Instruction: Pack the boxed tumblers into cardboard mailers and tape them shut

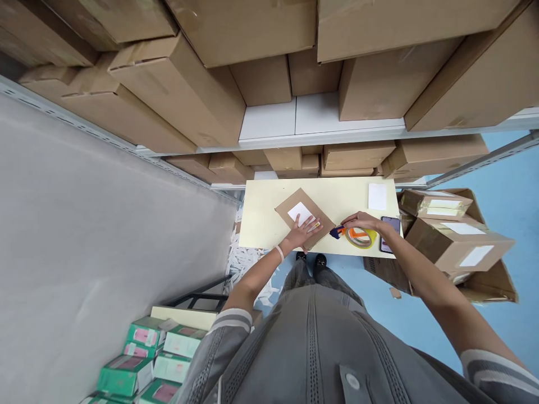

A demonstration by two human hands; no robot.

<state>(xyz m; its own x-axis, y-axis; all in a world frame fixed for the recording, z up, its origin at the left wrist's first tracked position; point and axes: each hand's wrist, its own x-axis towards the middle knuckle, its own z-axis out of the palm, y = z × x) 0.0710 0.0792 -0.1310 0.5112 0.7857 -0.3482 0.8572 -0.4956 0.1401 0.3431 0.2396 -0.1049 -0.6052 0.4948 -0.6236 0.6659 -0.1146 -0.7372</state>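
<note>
A flat brown cardboard parcel (295,210) with a white label lies tilted on the pale yellow table (261,219). My left hand (304,231) presses flat on its near corner, fingers spread. My right hand (361,221) grips a tape dispenser (357,235) with an orange frame, a blue end and a yellowish tape roll. The dispenser rests on the table just right of the parcel, its blue end close to the parcel's edge.
A white label sheet (377,196) and a phone (391,233) lie on the table's right side. Labelled cardboard boxes (457,238) are stacked at right. Shelves of brown cartons (236,95) stand behind. Green boxes (147,359) sit at lower left, paper scraps on the floor.
</note>
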